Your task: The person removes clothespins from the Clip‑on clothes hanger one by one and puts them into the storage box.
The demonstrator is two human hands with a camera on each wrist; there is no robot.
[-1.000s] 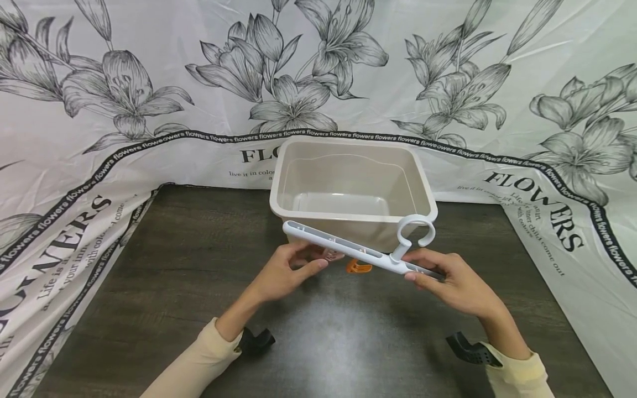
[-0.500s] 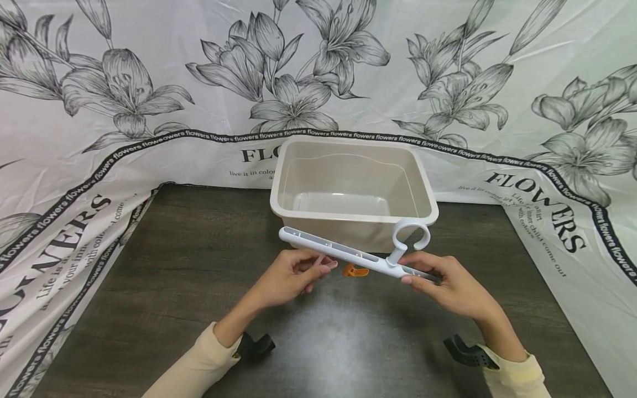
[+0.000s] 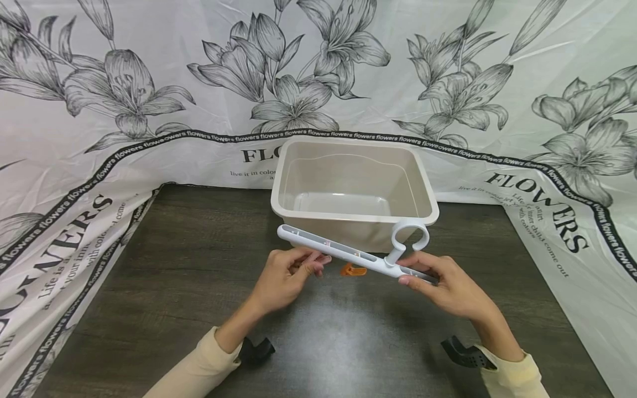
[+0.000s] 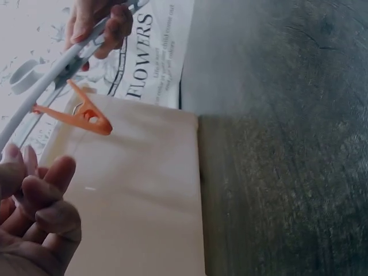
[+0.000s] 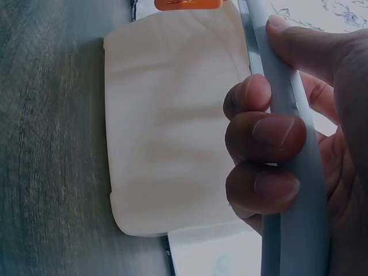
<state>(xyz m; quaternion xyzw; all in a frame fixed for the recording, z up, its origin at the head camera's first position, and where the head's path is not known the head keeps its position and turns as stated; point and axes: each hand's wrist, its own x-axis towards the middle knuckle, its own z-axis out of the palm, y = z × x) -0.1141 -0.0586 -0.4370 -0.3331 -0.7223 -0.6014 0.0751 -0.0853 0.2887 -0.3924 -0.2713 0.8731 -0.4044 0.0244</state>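
Observation:
My right hand [image 3: 443,279] grips the pale grey-white bar of a clip hanger [image 3: 338,251], which is held tilted, its left end higher. Its ring-shaped hook [image 3: 424,237] points up beside the right fingers. In the right wrist view, the fingers [image 5: 264,135] curl round the bar. My left hand [image 3: 283,279] pinches a small pink clip [image 3: 318,262] just under the bar's left half. The left fingers hide much of the pink clip in the left wrist view. An orange clip [image 4: 86,115] hangs from the bar between the two hands.
A beige plastic tub [image 3: 353,218] stands behind the hanger on the dark wood-patterned table [image 3: 174,265]. White cloth [image 3: 224,83] with printed flowers surrounds the table at the back and sides.
The hanger has sunk a little and shifted slightly left with my right hand. My left hand has turned the pink clip and drawn it slightly left. The orange clip has shifted slightly left.

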